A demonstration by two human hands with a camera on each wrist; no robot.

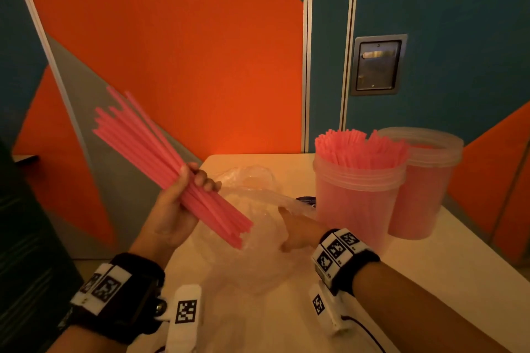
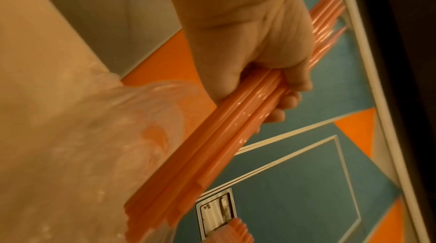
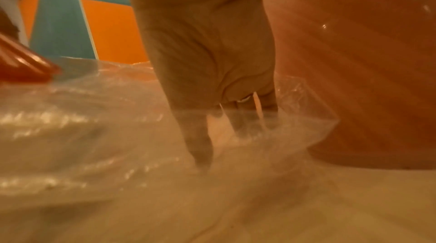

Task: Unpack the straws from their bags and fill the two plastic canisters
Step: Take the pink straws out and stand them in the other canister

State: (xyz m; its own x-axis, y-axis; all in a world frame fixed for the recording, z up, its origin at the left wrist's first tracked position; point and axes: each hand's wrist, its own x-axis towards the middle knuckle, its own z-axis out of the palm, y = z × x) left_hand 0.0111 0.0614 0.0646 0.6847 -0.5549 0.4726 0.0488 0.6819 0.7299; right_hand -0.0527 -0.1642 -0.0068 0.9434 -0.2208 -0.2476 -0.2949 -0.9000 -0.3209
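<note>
My left hand (image 1: 198,179) (image 2: 290,90) grips a bundle of long pink straws (image 1: 172,169) (image 2: 212,144) around its middle. The bundle is raised over the table's left edge and slants up to the left. My right hand (image 1: 295,228) (image 3: 219,97) rests with straight fingers on a crumpled clear plastic bag (image 1: 252,252) (image 3: 94,135) lying on the table. It is just left of the near canister (image 1: 355,203) (image 3: 365,60). Pink straws stand packed in that canister and stick out above its rim. The far canister (image 1: 421,195) stands behind and to the right, with pink straws showing through its wall.
The pale table (image 1: 430,281) is small; its left edge is under my left hand and its right edge lies beyond the canisters. A dark round object (image 1: 306,200) lies behind the bag. An orange and blue wall with a metal handle plate (image 1: 377,66) stands close behind.
</note>
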